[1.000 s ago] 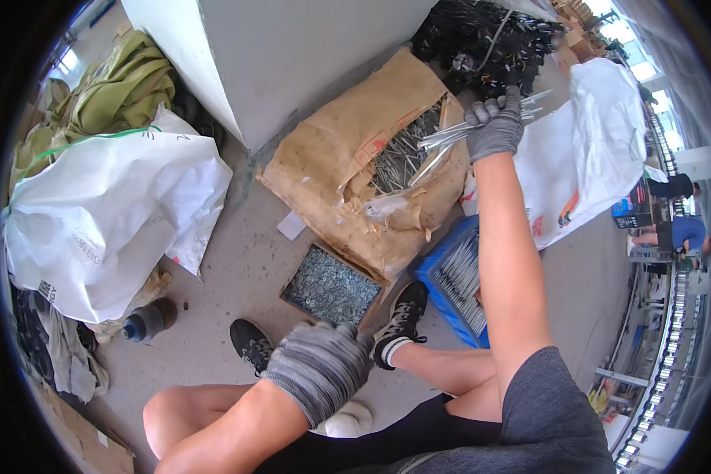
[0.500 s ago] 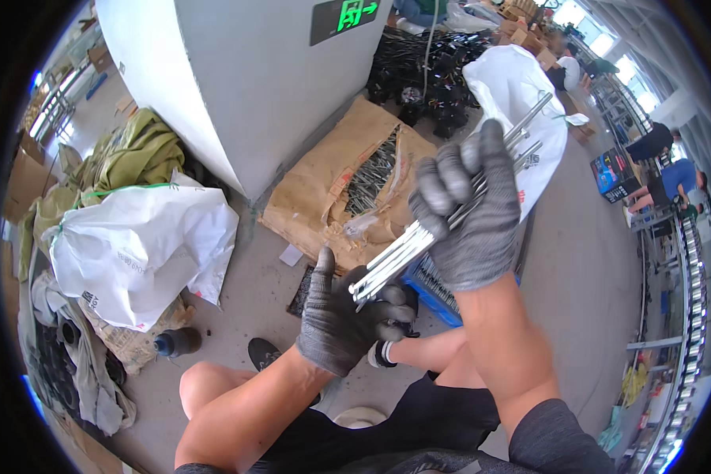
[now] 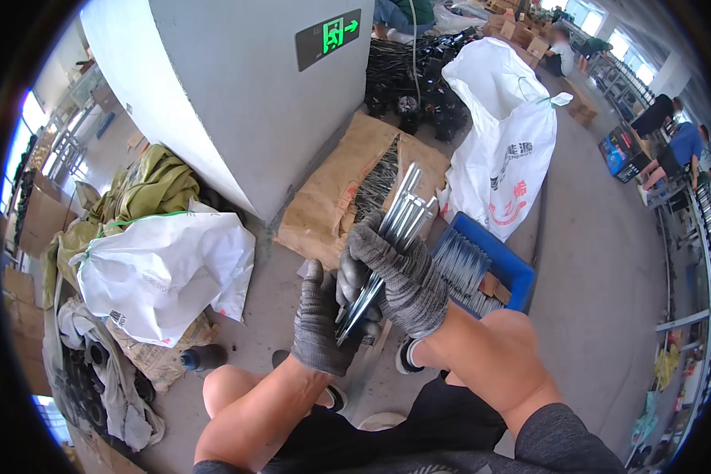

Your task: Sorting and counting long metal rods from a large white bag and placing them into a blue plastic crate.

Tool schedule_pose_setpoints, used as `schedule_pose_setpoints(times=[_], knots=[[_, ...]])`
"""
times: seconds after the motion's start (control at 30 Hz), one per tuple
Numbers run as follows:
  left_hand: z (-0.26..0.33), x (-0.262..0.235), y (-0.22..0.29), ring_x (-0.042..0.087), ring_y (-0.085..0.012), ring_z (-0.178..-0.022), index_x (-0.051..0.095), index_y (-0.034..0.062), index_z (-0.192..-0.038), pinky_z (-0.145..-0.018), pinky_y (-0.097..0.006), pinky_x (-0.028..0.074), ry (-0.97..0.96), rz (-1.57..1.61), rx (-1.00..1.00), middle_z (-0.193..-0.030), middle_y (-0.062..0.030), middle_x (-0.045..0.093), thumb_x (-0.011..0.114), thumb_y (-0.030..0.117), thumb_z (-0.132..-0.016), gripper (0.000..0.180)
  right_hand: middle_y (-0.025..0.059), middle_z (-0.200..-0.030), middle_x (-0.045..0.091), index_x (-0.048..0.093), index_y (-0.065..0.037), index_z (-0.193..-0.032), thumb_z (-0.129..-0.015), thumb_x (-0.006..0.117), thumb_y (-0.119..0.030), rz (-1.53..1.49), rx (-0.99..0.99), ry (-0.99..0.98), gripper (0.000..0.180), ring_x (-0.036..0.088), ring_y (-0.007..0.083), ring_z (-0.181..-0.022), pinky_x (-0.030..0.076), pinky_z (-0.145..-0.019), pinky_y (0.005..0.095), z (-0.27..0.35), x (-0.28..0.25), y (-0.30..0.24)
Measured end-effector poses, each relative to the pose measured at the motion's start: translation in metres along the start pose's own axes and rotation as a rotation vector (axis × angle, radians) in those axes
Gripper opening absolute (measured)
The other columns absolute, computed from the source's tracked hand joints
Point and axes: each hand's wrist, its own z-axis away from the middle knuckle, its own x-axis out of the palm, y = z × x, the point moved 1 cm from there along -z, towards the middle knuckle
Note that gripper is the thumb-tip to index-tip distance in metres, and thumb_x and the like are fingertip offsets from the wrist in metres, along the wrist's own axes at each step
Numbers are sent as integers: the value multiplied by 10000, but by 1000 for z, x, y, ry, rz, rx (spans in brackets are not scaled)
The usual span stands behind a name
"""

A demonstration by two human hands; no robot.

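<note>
Seen from above, at the centre and well clear of the floor (image 3: 592, 316): a slanting bundle of rods (image 3: 409, 215), thin, straight and shiny. Gripped round the middle by the gloved right hand (image 3: 403, 280), with fingers wrapped over the metal. Cupped at the lower ends by the gloved left hand (image 3: 321, 324), with thumb raised; impossible to tell how firmly. Uneven at the upper ends.

Likely stiff and hard to damage, light singly but heavier together, smooth enough to slide lengthwise out of line. Best held round the middle, with the lower ends backed by a palm.

Just beyond: a brown paper sack (image 3: 316, 209), torn open over more rods. Beside the right wrist: a blue crate (image 3: 521, 283), with thin metal pieces and some cardboard (image 3: 494, 288) inside. Behind the crate: a white sack (image 3: 498, 150). Farther back: a pillar (image 3: 253, 103) and a black heap (image 3: 442, 103). Off to the left: another white sack (image 3: 166, 272), near a dark bottle (image 3: 205, 358). In the way below: bent knees (image 3: 517, 325), close under the forearms, probably leaving little room to lower long pieces
</note>
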Motion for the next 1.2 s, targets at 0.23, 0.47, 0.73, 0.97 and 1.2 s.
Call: schedule_pose_setpoints(times=[0.23,0.47,0.73,0.97,1.2], knots=[[1,-3,1,382,-255,-1409,456,163,-1472,-1221,-499,176,-41,17,200,-1498,-89,471,421,565,-1008,615,46,-765,653,640,-42,-931,-952,702,-226,56,-82,-152,196,643,122,-687,534,-620,283,-7,1,0],[8,6,5,502,-263,-1239,459,108,-1458,-1077,-450,320,-195,-161,231,-1408,-108,521,477,591,-977,682,50,-863,694,695,-43,-1053,-988,652,-285,437,-46,-195,254,658,114,-826,543,-730,282,-6,-19,12],[26,3,10,682,-220,-748,429,0,-1398,-679,-320,544,-392,-793,124,-953,-141,682,713,351,-928,652,91,-967,744,720,-9,-1090,-1001,630,-331,342,128,-315,346,701,156,-898,560,-817,305,1,-12,-13],[32,7,8,534,-111,-489,504,55,-1253,-452,-238,413,-175,-590,56,-683,-35,579,608,380,-1003,423,175,-1182,648,635,-101,-1283,-944,645,-140,989,-816,-494,342,667,318,-1034,557,-845,404,-6,-45,12],[35,5,14,531,-68,-557,615,78,-1012,-508,-222,415,-58,-849,168,-733,-3,607,506,439,-1046,379,165,-1087,691,652,-60,-1239,-952,621,-184,605,41,-110,314,682,297,-943,545,-796,373,12,-7,-18]])
